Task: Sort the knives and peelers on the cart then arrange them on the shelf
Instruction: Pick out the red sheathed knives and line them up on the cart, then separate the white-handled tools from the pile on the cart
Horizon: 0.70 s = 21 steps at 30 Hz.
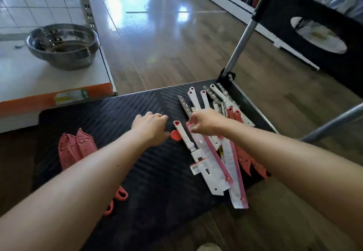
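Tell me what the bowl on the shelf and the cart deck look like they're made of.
The bowl looks like polished metal, probably stainless steel: grey, with mirror-like reflections inside. The cart deck looks like matte black plastic or rubber: moulded diagonal ribs, only a dull sheen.

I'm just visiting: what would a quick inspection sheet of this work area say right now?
Surface: black ribbed cart deck, low above a wooden floor.
Job's things: white-handled knives and peelers piled at the right; red knife sheaths stacked at the left; packaged knives lying near the front edge.
Clutter: small red round cap between the hands.
Grip: left hand curled, resting on the deck, whether it holds anything cannot be told; right hand pinching a pink-edged package.
Cables: nothing seen.
Surroundings: metal bowl on a white shelf at the left; cart handle behind.
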{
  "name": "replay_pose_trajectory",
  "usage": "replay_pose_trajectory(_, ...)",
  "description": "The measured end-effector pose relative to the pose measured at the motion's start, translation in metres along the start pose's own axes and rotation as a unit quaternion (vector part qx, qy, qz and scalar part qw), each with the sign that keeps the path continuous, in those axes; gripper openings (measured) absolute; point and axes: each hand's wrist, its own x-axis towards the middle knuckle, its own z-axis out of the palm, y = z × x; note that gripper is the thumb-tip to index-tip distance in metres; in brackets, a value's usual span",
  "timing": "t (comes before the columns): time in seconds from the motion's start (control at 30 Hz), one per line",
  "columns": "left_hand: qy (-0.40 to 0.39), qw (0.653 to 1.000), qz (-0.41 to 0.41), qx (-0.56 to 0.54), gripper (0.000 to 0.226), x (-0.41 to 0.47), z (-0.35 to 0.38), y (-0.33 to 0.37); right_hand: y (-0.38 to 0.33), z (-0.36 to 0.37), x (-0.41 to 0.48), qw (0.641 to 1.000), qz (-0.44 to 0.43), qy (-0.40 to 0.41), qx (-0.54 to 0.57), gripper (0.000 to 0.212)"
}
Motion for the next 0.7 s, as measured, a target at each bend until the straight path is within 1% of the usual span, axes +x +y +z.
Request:
replay_pose_trajectory(0.1, -0.015, 0.998, 0.058, 0.036, 0.052, 0.002, 0.014, 0.009, 0.025, -0.003, -0.012, 0.999, 0.029, -0.008, 0.009, 0.033)
replay_pose_trajectory(0.2, -0.001, 0.995, 0.086, 0.043, 0.055, 0.003, 0.019, 0.016, 0.040, 0.012, -0.013, 0.999, 0.048, -0.004, 0.002, 0.036)
replay_pose_trajectory(0.33, 0.003, 0.993, 0.104, 0.056, 0.057, 0.005, 0.026, 0.021, 0.044, 0.037, -0.012, 0.999, 0.050, 0.013, 0.011, 0.023)
replay_pose_trajectory(0.43, 0.025, 0.989, 0.126, 0.074, 0.056, 0.007, 0.030, 0.020, 0.045, 0.045, -0.009, 0.997, 0.038, 0.060, 0.008, 0.018)
replay_pose_trajectory(0.5, 0.047, 0.986, 0.142, 0.073, 0.057, 0.007, 0.031, 0.022, 0.047, 0.045, -0.007, 0.995, 0.041, 0.086, 0.015, 0.020)
replay_pose_trajectory(0.6, 0.078, 0.979, 0.173, 0.073, 0.057, 0.012, 0.028, 0.030, 0.050, 0.043, -0.007, 0.995, 0.044, 0.093, 0.016, 0.026)
replay_pose_trajectory(0.7, 0.093, 0.966, 0.219, 0.104, 0.050, 0.020, 0.030, 0.039, 0.052, 0.044, -0.008, 0.995, 0.035, 0.093, 0.015, 0.027)
